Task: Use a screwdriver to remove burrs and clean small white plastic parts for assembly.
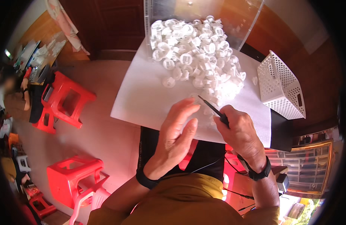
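My left hand (177, 131) is over the near edge of the white-covered table (137, 95), fingers stretched out and thumb apart, with nothing visible between them. My right hand (240, 127) is closed around a slim black pointed tool (214, 109); its exact kind cannot be made out. The tool's tip points up and left, close to my left fingertips. Just beyond both hands lies a large heap of small white plastic parts (186, 59), many with round discs. Some small pieces near the tool tip are too washed out to make out.
A clear plastic bin wall (180, 10) stands behind the heap. On the right is a white perforated basket (270, 89). Red plastic stools (70, 99) stand on the floor to the left. Another person's arm (26, 95) shows at the far left, beside a cluttered table.
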The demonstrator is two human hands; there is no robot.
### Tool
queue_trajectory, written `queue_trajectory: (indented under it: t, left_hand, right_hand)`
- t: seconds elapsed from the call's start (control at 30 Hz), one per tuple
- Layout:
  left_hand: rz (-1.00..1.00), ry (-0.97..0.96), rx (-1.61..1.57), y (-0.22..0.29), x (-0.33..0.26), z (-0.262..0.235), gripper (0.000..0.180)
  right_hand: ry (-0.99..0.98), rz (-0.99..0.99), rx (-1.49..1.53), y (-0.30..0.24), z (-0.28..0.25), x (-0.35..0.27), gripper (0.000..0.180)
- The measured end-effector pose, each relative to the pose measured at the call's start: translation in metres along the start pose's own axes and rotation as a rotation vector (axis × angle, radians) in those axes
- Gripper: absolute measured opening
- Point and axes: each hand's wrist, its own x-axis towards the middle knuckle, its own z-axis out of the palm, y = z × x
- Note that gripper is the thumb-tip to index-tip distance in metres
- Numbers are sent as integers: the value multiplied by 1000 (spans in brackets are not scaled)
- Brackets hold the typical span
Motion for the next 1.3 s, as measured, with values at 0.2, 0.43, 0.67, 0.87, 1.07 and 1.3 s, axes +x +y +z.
queue_trajectory:
  t: [0.2, 0.43, 0.67, 0.87, 1.07, 1.3]
  left_hand:
    - [152, -74, 271, -3, -2, 7, 24]
    - [145, -277, 243, 13, 4, 28, 44]
    - [41, -308, 167, 1, 19, 31, 36]
    - [-295, -199, -152, -7, 22, 25, 38]
    - [-300, -214, -237, -4, 24, 20, 39]
    - [-358, -277, -345, 11, 21, 18, 40]
  right_hand:
    - [132, -44, 215, 1, 16, -9, 12]
    - [87, 229, 577, -3, 0, -24, 12]
    - [58, 261, 817, 2, -8, -25, 21]
    - [142, 304, 1028, 21, -4, -25, 25]
    - [122, 290, 831, 36, 5, -30, 20]
    - [70, 259, 986, 25, 7, -30, 15]
